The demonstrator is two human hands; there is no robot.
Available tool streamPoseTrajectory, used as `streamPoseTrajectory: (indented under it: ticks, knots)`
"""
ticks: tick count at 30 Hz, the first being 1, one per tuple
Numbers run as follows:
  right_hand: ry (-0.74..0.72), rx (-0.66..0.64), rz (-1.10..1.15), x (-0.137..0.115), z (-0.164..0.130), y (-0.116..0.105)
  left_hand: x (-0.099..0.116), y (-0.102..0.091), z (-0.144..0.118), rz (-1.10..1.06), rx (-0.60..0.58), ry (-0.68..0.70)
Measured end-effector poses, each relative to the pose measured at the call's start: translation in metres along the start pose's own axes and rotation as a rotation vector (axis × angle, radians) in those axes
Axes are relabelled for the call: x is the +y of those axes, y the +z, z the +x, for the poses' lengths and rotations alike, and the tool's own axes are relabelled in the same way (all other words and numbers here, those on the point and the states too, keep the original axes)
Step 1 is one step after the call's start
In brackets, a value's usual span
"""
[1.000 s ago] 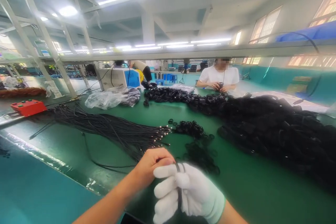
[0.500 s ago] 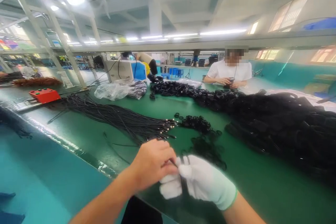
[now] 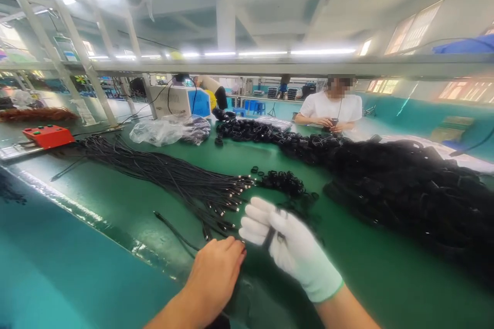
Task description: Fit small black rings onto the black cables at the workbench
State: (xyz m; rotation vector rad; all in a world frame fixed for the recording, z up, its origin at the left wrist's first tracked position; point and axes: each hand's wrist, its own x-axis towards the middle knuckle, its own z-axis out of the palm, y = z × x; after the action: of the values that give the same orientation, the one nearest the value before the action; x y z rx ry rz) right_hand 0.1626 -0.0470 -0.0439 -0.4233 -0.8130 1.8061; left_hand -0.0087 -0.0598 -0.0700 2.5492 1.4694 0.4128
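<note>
My bare left hand (image 3: 216, 272) is closed, low over the table's near edge. A black cable (image 3: 173, 231) trails out from under its knuckles to a free plug end on the left; the fingertips and their grip are hidden. My right hand (image 3: 281, 241), in a white glove, is raised palm inward with its fingers stretched out. Its thumb presses a short black strip (image 3: 270, 237) against the fingers; what kind of piece it is stays unclear. Just beyond my hands lies a bundle of black cables (image 3: 165, 175) with metal plug ends, beside a heap of small black rings (image 3: 283, 182).
A large mound of black coiled cables (image 3: 405, 200) covers the right side. Behind are clear plastic bags (image 3: 162, 131) and a white-and-blue machine (image 3: 179, 100). A red button box (image 3: 50, 136) stands at left. Across the table a person in white (image 3: 332, 108) handles something dark.
My hands have come apart: the left has moved down, the right up, its fingers straightening. The loose cable end has shifted towards me. The view has turned slightly right.
</note>
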Motion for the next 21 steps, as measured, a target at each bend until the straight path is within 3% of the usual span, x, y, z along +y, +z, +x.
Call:
streamPoseTrajectory:
  ticks: [3,7,11,15,18,21]
  knots:
    - [0.076,0.097,-0.074,0.008,0.0,0.0,0.011,-0.009,-0.002,0.087,0.053,0.176]
    - [0.256,-0.055,-0.134,0.021,-0.008,-0.005,0.0,-0.036,0.011,-0.041,0.089,0.372]
    - [0.504,-0.248,0.064,0.031,-0.015,-0.006,-0.02,-0.054,0.023,-0.382,-0.021,0.274]
    - [0.611,-0.294,0.22,0.041,-0.015,0.001,-0.032,-0.034,0.029,-0.802,-0.199,0.074]
    - [0.518,-0.252,0.31,0.043,-0.011,0.007,-0.033,-0.012,0.027,-0.837,-0.171,-0.017]
    - [0.25,-0.149,0.249,0.035,-0.005,0.007,-0.028,-0.003,0.018,-0.733,-0.113,-0.047]
